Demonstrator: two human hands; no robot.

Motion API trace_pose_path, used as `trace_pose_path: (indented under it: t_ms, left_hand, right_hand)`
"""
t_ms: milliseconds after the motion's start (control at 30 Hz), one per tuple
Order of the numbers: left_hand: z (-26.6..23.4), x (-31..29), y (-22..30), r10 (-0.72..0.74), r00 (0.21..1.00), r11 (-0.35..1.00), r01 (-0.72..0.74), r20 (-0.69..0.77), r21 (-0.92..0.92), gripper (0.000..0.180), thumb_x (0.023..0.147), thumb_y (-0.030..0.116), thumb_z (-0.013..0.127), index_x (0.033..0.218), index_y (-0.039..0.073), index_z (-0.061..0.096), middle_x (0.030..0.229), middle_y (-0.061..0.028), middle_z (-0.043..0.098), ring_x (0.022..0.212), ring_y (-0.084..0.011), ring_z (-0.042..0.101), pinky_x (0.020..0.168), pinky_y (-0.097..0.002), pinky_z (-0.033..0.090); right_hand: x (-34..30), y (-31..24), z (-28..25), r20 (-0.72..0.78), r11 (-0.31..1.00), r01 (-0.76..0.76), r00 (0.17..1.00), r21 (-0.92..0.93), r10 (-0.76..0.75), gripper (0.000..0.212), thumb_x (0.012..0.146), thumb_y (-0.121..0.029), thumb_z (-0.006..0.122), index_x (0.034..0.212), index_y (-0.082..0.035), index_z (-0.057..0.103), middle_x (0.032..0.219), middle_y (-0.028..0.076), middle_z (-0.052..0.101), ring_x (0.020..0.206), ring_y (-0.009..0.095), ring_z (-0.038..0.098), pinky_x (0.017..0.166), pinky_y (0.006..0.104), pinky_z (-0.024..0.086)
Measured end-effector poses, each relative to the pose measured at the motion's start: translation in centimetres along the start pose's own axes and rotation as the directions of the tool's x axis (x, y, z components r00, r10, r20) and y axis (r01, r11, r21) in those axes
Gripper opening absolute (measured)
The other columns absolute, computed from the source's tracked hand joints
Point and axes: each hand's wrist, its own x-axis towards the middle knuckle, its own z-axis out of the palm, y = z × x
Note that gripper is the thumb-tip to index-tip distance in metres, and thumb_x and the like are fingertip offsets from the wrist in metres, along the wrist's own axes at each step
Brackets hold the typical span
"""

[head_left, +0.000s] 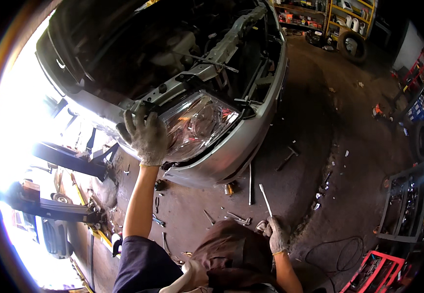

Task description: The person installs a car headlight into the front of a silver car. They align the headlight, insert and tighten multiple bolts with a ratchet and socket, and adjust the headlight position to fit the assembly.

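My left hand, in a pale knit work glove, reaches up to the front of a silver car. Its fingers are spread and rest at the left edge of a clear headlight, by the front panel. The headlight sits in the car's corner, with a dark gap along its lower edge. Down by my right leg, my right hand, gloved too, is closed around a long slim metal tool. The tool points up and away from me; my fist hides its lower end, so its exact kind is unclear.
The open engine bay lies beyond the headlight. On the floor are a hammer, a metal bar and several hand tools. A blue lift arm stands left, a red tool cart lower right, shelves and a tire far right.
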Motion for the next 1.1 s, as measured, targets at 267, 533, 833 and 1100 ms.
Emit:
trace_pose_path:
  t_ms: [267, 533, 833, 1100]
  left_hand:
    - [0.8, 0.2, 0.9, 0.011, 0.999, 0.994, -0.006, -0.040, 0.109, 0.019, 0.083, 0.029, 0.067, 0.100, 0.022, 0.069, 0.133, -0.0004, 0.060, 0.139, -0.0326, 0.041, 0.117, -0.0588, 0.021]
    - [1.1, 1.6, 1.0, -0.045, 0.998, 0.996, 0.048, -0.045, 0.079, 0.029, 0.082, 0.014, 0.063, 0.110, 0.012, 0.068, 0.129, -0.0076, 0.060, 0.136, -0.0374, 0.042, 0.116, -0.0578, 0.022]
    - [2.3, 18.8, 4.7, -0.325, 0.943, 0.892, 0.331, 0.071, -0.308, 0.019, 0.089, 0.010, 0.063, 0.105, 0.005, 0.071, 0.104, -0.0128, 0.069, 0.101, -0.0318, 0.064, 0.092, -0.0415, 0.048]
    - [16.0, 39.1, -1.6, -0.543, 0.766, 0.837, 0.530, 0.345, 0.139, 0.050, 0.086, 0.049, 0.064, 0.108, 0.005, 0.073, 0.113, -0.0173, 0.071, 0.107, -0.0353, 0.066, 0.087, -0.0434, 0.053]
  right_hand:
    - [7.9, -9.2, 5.7, 0.136, 0.992, -0.066, 0.989, 0.111, 0.050, 0.006, 0.093, -0.007, 0.068, 0.095, -0.001, 0.067, 0.068, 0.002, 0.057, 0.050, 0.010, 0.048, 0.050, 0.0266, 0.041]
    - [17.5, -19.5, 9.0, 0.444, 0.971, -0.240, 0.872, 0.014, 0.209, 0.014, 0.091, -0.008, 0.066, 0.097, 0.005, 0.067, 0.079, 0.010, 0.063, 0.058, 0.015, 0.054, 0.063, 0.0320, 0.052]
    - [27.9, -32.0, 15.6, 0.708, 0.982, -0.176, 0.702, 0.075, 0.071, 0.016, 0.081, -0.006, 0.057, 0.080, 0.009, 0.061, 0.063, 0.014, 0.055, 0.060, 0.025, 0.055, 0.078, 0.0504, 0.058]
    - [35.3, -32.1, 17.2, 0.794, 0.941, -0.324, 0.596, 0.096, 0.124, 0.015, 0.084, -0.009, 0.065, 0.089, 0.005, 0.062, 0.059, 0.009, 0.052, 0.050, 0.019, 0.045, 0.056, 0.0397, 0.042]
